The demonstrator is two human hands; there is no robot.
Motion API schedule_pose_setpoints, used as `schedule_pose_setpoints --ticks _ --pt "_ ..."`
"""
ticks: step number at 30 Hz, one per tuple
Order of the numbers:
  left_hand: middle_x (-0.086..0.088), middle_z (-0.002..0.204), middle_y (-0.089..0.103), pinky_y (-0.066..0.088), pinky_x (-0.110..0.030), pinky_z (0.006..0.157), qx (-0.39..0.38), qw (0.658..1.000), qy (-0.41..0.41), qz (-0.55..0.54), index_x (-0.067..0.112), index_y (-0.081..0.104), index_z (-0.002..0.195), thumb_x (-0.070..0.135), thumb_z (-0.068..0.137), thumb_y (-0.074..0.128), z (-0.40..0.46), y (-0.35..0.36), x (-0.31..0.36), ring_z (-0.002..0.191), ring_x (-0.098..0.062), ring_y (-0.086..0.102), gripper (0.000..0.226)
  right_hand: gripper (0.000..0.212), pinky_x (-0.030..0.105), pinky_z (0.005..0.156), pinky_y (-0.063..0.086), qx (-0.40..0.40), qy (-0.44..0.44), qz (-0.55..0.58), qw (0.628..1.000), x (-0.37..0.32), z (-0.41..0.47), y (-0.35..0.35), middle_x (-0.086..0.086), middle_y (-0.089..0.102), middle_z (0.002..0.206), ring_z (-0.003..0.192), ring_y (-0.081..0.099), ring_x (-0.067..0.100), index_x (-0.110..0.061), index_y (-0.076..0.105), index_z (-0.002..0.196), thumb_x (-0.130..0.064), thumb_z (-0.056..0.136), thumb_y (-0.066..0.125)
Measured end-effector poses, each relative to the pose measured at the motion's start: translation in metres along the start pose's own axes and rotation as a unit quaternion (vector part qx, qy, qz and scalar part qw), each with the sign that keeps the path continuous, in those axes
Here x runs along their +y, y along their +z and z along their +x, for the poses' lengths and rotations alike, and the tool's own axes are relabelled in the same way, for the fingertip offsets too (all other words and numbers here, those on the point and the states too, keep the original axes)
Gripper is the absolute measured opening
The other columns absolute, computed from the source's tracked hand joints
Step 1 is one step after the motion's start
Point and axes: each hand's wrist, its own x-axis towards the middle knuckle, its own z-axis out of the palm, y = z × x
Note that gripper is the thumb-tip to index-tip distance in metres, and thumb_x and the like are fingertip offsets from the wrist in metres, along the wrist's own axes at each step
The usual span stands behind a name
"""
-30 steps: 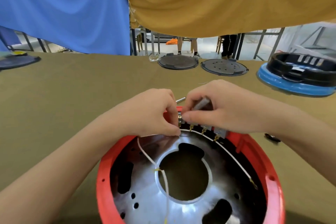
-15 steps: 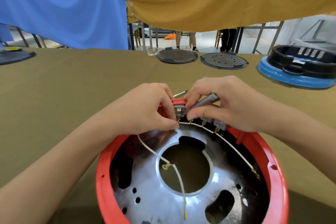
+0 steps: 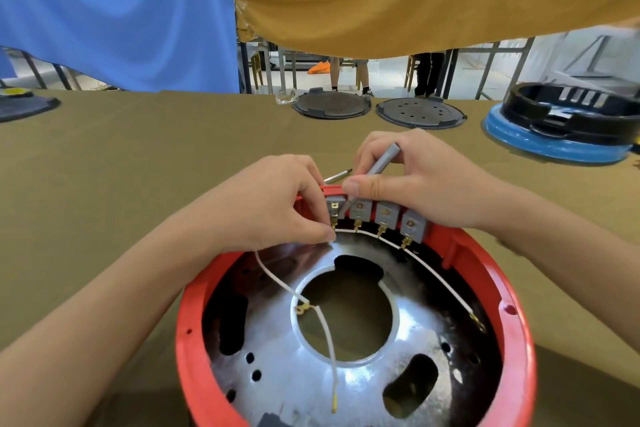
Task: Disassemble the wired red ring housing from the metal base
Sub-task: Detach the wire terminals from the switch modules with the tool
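A red ring housing point(image 3: 519, 340) lies open side up on the table in front of me, with a shiny metal base point(image 3: 311, 388) seated inside it. Several grey switch blocks point(image 3: 384, 215) with brass terminals line its far rim, joined by white wires point(image 3: 436, 279). My left hand point(image 3: 270, 204) pinches the wire end at the leftmost terminal. My right hand point(image 3: 415, 184) grips a grey screwdriver point(image 3: 381, 163), its tip down beside the leftmost switch block. A loose white wire point(image 3: 325, 329) trails across the base.
A second thin tool point(image 3: 337, 176) lies on the olive table cloth point(image 3: 138, 156) beyond the housing. Two dark round lids point(image 3: 330, 106) point(image 3: 420, 113) sit at the far edge, a blue and black housing point(image 3: 561, 128) at the right. Another dark lid point(image 3: 24, 107) is far left.
The right hand has raised the screwdriver more upright, uncovering the row of switch blocks. The loose white wire has shifted across the base. The left hand keeps its pinch.
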Motion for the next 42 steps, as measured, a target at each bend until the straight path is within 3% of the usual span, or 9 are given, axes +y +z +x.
schedule_pose_setpoints --ticks 7,13,18,26,28,31,35,39,42 --pt "0.019 0.097 0.057 0.041 -0.010 0.077 -0.004 1.000 -0.007 -0.008 0.038 0.077 0.067 0.037 0.072 0.080 0.000 0.000 0.000 0.093 0.008 0.054 0.006 0.032 0.042 0.074 0.053 -0.001 -0.018 -0.006 1.000 -0.005 -0.007 0.001 -0.011 0.063 0.087 0.080 0.065 0.019 -0.021 0.069 0.083 -0.053 0.078 0.067" --pt "0.018 0.099 0.057 0.041 -0.015 0.080 -0.009 1.000 -0.006 -0.019 0.034 0.077 0.068 0.035 0.072 0.081 0.000 0.000 -0.001 0.091 0.005 0.056 0.006 0.027 0.033 0.081 0.048 -0.026 -0.108 -0.118 0.987 -0.010 -0.011 0.001 -0.012 0.061 0.087 0.090 0.058 0.006 -0.019 0.072 0.086 -0.045 0.084 0.065" --pt "0.018 0.099 0.057 0.043 -0.018 0.081 -0.009 1.000 -0.006 -0.023 0.034 0.077 0.067 0.034 0.072 0.081 0.000 0.001 -0.001 0.091 0.003 0.057 0.006 0.034 0.022 0.074 0.047 0.005 -0.015 -0.018 1.000 -0.004 -0.003 0.000 -0.008 0.060 0.089 0.084 0.061 0.008 -0.020 0.072 0.079 -0.054 0.075 0.067" --pt "0.018 0.102 0.057 0.044 -0.020 0.084 -0.016 1.000 -0.008 -0.020 0.036 0.076 0.067 0.034 0.072 0.079 0.000 0.000 0.000 0.093 0.005 0.057 0.006 0.037 0.035 0.069 0.048 -0.016 0.045 0.056 0.997 -0.001 0.003 -0.003 0.011 0.068 0.082 0.080 0.063 0.027 -0.022 0.069 0.074 -0.059 0.071 0.068" --pt "0.018 0.102 0.057 0.044 -0.019 0.083 -0.016 1.000 -0.010 -0.025 0.037 0.076 0.067 0.034 0.072 0.080 0.000 0.000 0.000 0.092 0.005 0.057 0.007 0.038 0.042 0.074 0.050 -0.002 0.045 0.062 0.997 0.001 0.001 0.000 0.013 0.067 0.083 0.080 0.062 0.030 -0.020 0.068 0.076 -0.058 0.073 0.068" --pt "0.018 0.101 0.057 0.044 -0.018 0.083 -0.016 0.999 -0.011 -0.028 0.037 0.076 0.067 0.034 0.072 0.080 0.000 0.000 0.000 0.092 0.007 0.056 0.007 0.034 0.044 0.078 0.051 0.018 0.011 0.048 0.999 0.000 -0.004 0.003 0.002 0.067 0.083 0.079 0.063 0.019 -0.017 0.069 0.081 -0.052 0.079 0.067" --pt "0.018 0.100 0.057 0.045 -0.018 0.083 -0.015 0.999 -0.010 -0.027 0.036 0.076 0.069 0.034 0.072 0.080 0.000 0.000 -0.001 0.091 0.007 0.056 0.005 0.031 0.039 0.068 0.055 0.023 -0.033 -0.015 0.999 -0.004 -0.009 0.003 -0.013 0.065 0.081 0.074 0.065 0.013 -0.025 0.069 0.083 -0.055 0.079 0.067" --pt "0.018 0.101 0.056 0.042 -0.014 0.080 -0.017 1.000 -0.008 -0.025 0.036 0.076 0.068 0.035 0.072 0.080 -0.001 0.000 -0.001 0.091 0.007 0.056 0.006 0.028 0.038 0.073 0.051 -0.001 -0.082 -0.100 0.992 -0.007 -0.009 0.002 -0.014 0.063 0.082 0.084 0.060 0.009 -0.026 0.071 0.084 -0.053 0.081 0.065" --pt "0.017 0.101 0.056 0.042 -0.017 0.082 -0.015 0.999 -0.007 -0.030 0.035 0.076 0.067 0.033 0.072 0.080 -0.001 0.000 0.000 0.091 0.004 0.057 0.007 0.028 0.040 0.071 0.053 0.009 -0.033 -0.043 0.998 -0.006 -0.006 0.003 -0.011 0.066 0.080 0.078 0.063 0.011 -0.025 0.071 0.082 -0.053 0.079 0.067"
